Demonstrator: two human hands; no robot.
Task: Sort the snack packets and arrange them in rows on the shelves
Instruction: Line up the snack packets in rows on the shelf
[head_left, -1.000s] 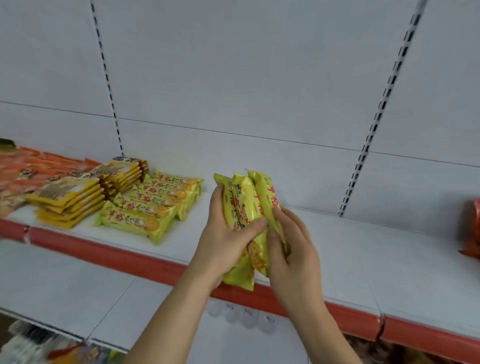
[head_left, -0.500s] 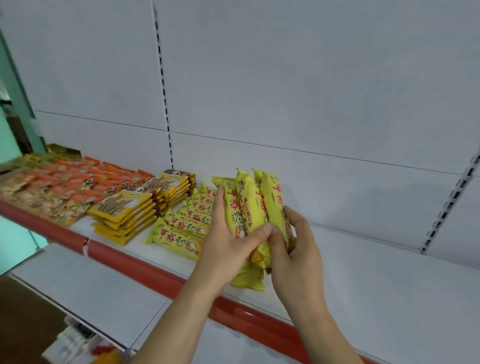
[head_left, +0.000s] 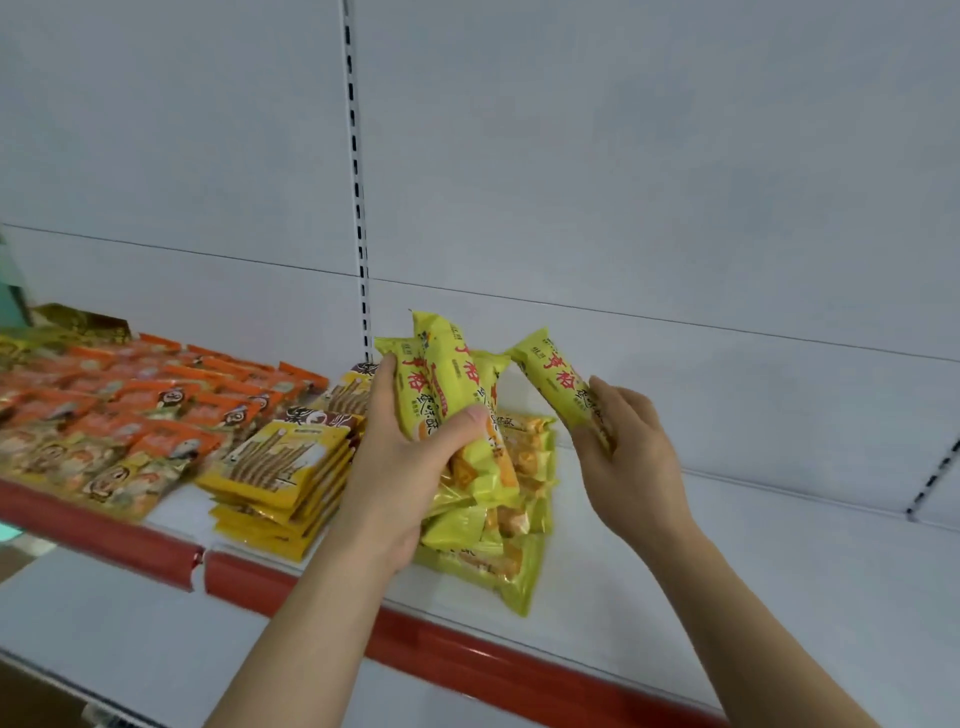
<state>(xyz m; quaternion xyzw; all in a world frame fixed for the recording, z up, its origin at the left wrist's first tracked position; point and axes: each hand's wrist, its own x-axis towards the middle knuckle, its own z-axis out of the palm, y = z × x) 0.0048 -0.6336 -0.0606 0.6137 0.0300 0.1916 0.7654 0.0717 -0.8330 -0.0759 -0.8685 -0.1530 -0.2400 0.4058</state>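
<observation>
My left hand grips two yellow-green snack packets with red lettering, held upright above the shelf. My right hand holds a single matching packet, tilted and apart from the other two. Under my left hand lies a pile of the same yellow-green packets on the white shelf. To the left sit stacked yellow packets with stick pictures, and further left rows of orange packets.
The shelf has a red front strip. A white back panel with a slotted upright rises behind. A lower white shelf lies below. Bare shelf surface extends to the right of the green pile.
The view swung left along the shelf. My right hand has pulled one packet out of the bundle and moved it right; my left hand keeps the other two above the green pile.
</observation>
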